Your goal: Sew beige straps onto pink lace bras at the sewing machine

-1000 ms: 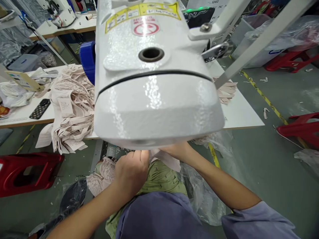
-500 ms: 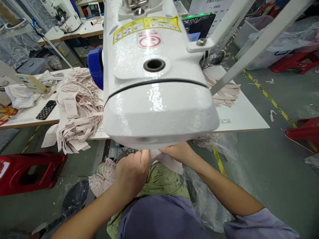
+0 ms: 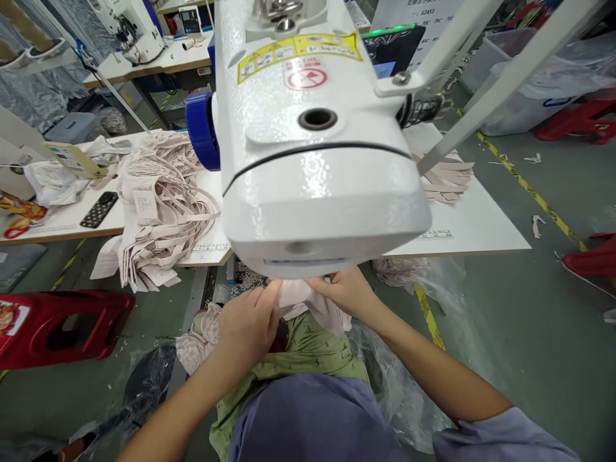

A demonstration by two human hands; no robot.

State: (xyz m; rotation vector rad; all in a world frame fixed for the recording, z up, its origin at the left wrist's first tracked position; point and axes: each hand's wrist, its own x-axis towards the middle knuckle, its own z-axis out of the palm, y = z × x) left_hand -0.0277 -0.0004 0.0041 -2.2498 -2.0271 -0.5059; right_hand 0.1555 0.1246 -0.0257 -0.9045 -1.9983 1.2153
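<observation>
Gripping noted: pale fabric piece (image 3: 298, 296) is pinched by left hand (image 3: 248, 327) and right hand (image 3: 346, 292) beneath sewing machine head (image 3: 317, 192); positioning step judged in hand; steady alignment needed.

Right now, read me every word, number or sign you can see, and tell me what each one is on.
"OIL" in a red ring: sticker on the sewing machine; the word before it is blurred.
"75C 75C": paper sheet behind the machine; rest unclear.
Too small to read: yellow warning label, tag on the strap pile, table-edge print.
No text shows on the pale fabric held by left hand and right hand.
</observation>
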